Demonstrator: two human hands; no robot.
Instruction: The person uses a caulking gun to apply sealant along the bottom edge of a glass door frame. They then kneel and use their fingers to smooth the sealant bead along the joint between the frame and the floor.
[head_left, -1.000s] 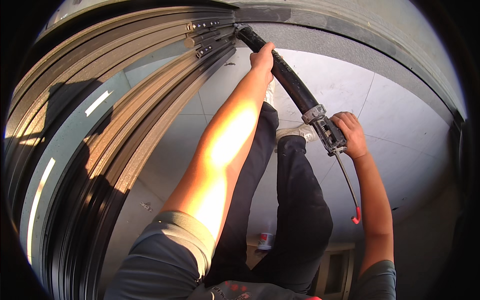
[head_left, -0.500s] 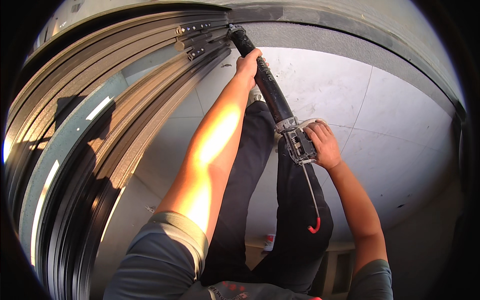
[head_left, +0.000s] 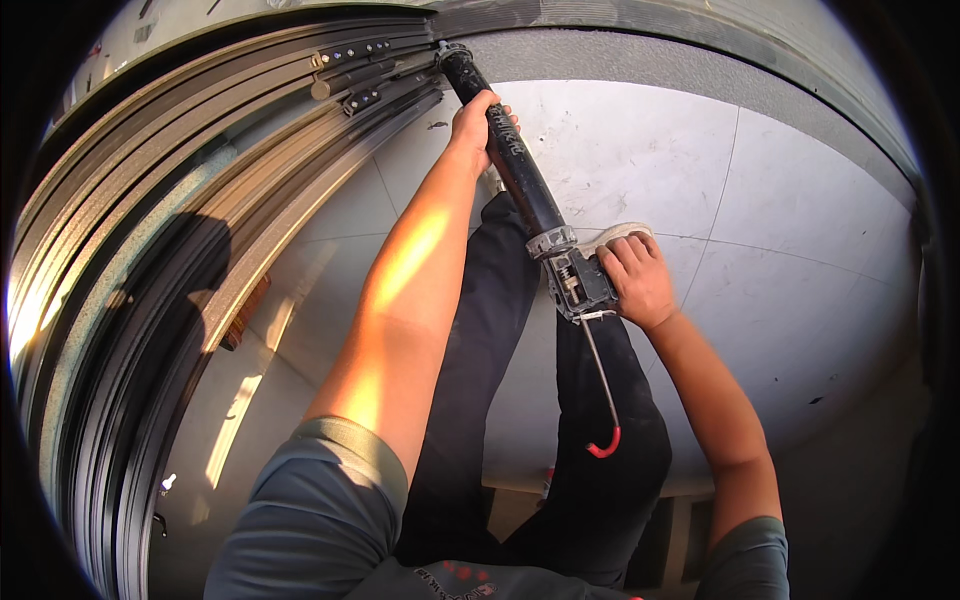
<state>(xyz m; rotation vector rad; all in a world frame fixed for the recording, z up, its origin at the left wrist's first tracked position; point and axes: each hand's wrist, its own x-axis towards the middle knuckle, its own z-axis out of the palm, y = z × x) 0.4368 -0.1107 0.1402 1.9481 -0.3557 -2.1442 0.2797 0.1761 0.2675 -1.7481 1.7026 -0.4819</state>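
In the head view, a black caulking gun (head_left: pixel 548 241) is slanting right of the dark frame (head_left: pixel 200 300), nose pointing toward its far end. The left hand (head_left: pixel 474 128) is wrapping its grip around the barrel (head_left: pixel 512 155), arm stretching; farther from the frame, the right hand (head_left: pixel 638 281) is curling its grip over the handle block (head_left: pixel 583 284), elbow bending.

The left hand (head_left: pixel 477 130) wraps around a black-barrelled caulking gun (head_left: pixel 528 190), whose far end (head_left: pixel 456 60) lies near the dark frame rails (head_left: pixel 215 125); the right hand (head_left: pixel 640 280) grips its handle end (head_left: pixel 582 284), and a thin rod (head_left: pixel 599 368) with a red hook (head_left: pixel 608 442) extends back over the dark trousers (head_left: pixel 475 380)
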